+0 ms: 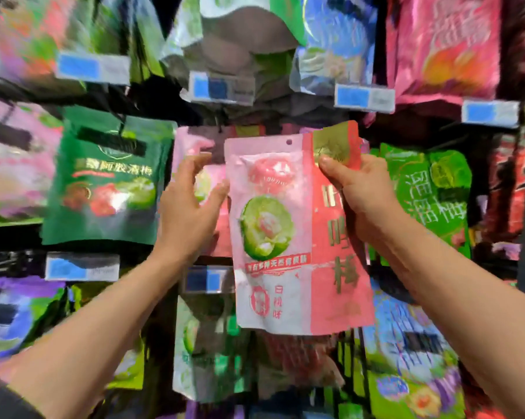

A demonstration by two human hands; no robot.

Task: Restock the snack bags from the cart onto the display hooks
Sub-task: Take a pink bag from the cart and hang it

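A pink snack bag with a green plum picture and a small hang hole at its top is held up in front of the display. My right hand grips its upper right corner, thumb on the front. My left hand is spread beside the bag's left edge, fingertips touching a matching pink bag that hangs behind it. The hook itself is hidden by the bags.
Hanging bags fill the wall: a dark green bag on the left, a light green bag on the right, a pink bag at upper right. Blue price tags stick out on the hook ends. The cart is out of view.
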